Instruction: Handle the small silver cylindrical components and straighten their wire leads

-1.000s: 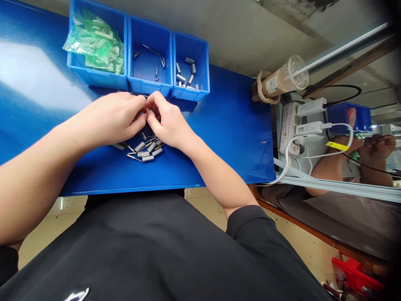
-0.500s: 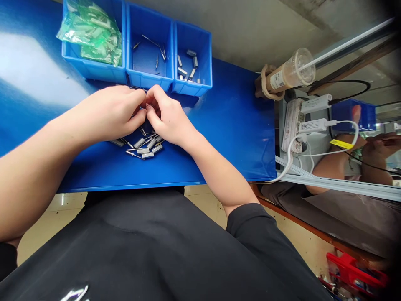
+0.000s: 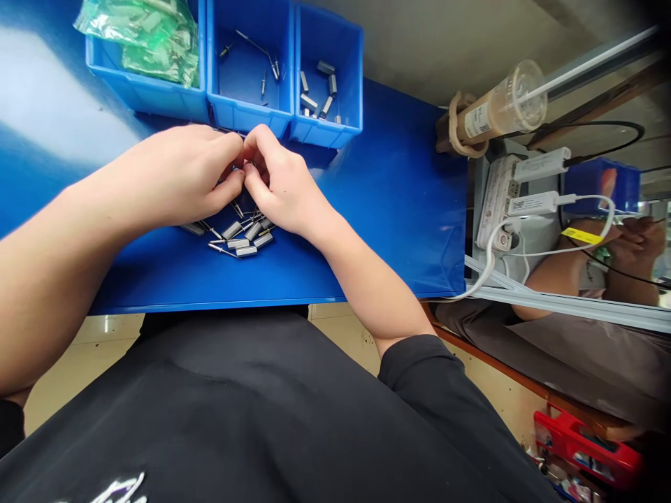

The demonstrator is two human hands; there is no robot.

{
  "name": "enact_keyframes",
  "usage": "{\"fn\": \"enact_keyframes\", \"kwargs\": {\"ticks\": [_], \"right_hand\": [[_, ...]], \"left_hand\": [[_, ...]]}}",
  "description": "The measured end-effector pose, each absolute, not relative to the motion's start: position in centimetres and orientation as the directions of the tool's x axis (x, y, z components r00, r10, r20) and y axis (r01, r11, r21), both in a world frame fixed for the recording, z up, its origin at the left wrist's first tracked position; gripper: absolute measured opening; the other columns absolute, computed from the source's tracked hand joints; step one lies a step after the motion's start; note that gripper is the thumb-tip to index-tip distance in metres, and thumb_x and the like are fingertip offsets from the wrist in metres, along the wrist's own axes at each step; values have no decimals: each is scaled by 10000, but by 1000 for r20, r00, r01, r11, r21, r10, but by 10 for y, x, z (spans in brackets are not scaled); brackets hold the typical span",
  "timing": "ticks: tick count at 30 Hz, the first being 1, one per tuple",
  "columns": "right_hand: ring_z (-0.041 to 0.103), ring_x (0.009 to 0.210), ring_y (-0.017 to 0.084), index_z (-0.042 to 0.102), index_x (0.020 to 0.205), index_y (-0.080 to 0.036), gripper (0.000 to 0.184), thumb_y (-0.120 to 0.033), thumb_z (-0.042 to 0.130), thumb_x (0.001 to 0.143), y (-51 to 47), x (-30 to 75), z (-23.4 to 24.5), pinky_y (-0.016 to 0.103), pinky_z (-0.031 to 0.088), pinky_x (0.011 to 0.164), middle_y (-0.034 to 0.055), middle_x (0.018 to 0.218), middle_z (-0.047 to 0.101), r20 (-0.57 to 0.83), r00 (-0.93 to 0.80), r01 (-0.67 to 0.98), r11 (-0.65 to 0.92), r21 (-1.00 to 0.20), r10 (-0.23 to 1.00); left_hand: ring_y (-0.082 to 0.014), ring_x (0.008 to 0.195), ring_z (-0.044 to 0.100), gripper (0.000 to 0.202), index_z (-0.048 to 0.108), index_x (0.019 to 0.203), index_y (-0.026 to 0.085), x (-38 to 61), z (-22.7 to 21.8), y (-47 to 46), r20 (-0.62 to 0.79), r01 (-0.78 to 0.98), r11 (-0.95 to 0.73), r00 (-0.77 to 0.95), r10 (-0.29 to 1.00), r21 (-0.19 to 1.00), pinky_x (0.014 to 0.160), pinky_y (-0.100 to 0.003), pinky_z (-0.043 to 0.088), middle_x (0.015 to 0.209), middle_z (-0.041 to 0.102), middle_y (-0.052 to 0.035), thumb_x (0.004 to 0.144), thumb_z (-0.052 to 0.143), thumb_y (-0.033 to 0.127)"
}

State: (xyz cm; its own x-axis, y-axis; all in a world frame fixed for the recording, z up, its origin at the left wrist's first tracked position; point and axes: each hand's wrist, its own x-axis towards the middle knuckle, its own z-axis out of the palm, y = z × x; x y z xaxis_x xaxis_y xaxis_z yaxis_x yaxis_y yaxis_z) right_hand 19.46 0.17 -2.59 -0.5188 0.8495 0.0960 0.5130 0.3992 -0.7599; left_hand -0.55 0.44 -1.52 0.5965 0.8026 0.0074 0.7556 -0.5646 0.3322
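Left hand [image 3: 191, 171] and right hand [image 3: 283, 183] meet at the fingertips beside loose blind rivets [image 3: 222, 249] and hex standoffs [image 3: 246, 251]

Head view: left of centre in the frame, both hands are curled, thumbs close together. Whatever may lie between them is hidden, so I cannot tell whether either grips a part. Just below them, the rivets and standoffs lie jumbled on the blue tabletop [image 3: 393, 209], some partly covered by the hands. Side by side at the upper left and top centre stand a left bin [image 3: 152, 96] with green-tinted plastic bags [image 3: 157, 42], a middle bin [image 3: 251, 124] with a few rivets, and a right bin [image 3: 328, 134] with more standoffs.

For such close finger work, steadying with one hand while the other makes small adjustments would seem best. Parts this slim probably roll and slip, so a light, even pinch low over the surface should serve; wrists lifted clear of the pile would avoid scattering it.
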Motion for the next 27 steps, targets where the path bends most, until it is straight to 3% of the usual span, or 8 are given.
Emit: {"fn": "enact_keyframes", "kwargs": {"ticks": [4, 8, 15, 22, 27], "right_hand": [[675, 1028, 126, 436, 1046, -243, 121, -122, 432, 1039, 2, 194, -26, 349, 604, 1097, 4, 1095, 660, 75, -510, 523, 378, -764, 857], [680, 1048, 131, 438, 1051, -245, 123, -124, 427, 1037, 1, 194, -25, 348, 615, 1087, 4, 1095, 660, 73, -510, 524, 377, -764, 857], [688, 1044, 142, 435, 1043, -253, 126, -128, 435, 1029, 1, 195, -22, 342, 613, 1077, 9, 1100, 669, 67, -516, 531, 381, -757, 854], [684, 1034, 133, 428, 1038, -249, 131, -119, 435, 1025, 1, 195, -24, 338, 618, 1059, 0, 1088, 669, 94, -520, 513, 398, -761, 849], [684, 1026, 139, 429, 1030, -250, 131, -119, 433, 1027, 1, 195, -23, 348, 623, 1067, 8, 1090, 675, 84, -518, 517, 390, -762, 851]], "left_hand": [[-347, 1410, 589, 316, 572, 1141, 209, -9, -15, 4, -11, 727, -527, 591, 807, 441, 1222, -509, 471, 1147, 647, -59, 1043, 402, 456], [-352, 1457, 564, 299, 580, 1144, 219, -9, -12, 4, -27, 720, -516, 594, 804, 464, 1258, -502, 448, 1159, 669, -45, 1050, 433, 462], [-369, 1446, 563, 238, 598, 1121, 211, -8, -9, 3, -59, 713, -458, 570, 819, 531, 1255, -493, 431, 1194, 663, -57, 1012, 523, 409], [-357, 1436, 575, 313, 583, 1135, 206, -8, -10, 3, -16, 700, -518, 602, 798, 491, 1260, -509, 437, 1128, 656, -53, 1050, 429, 465], [-338, 1300, 645, 284, 596, 1093, 223, -7, -10, 4, -35, 732, -508, 584, 811, 454, 1207, -504, 471, 1030, 620, -52, 1003, 449, 449]]}}
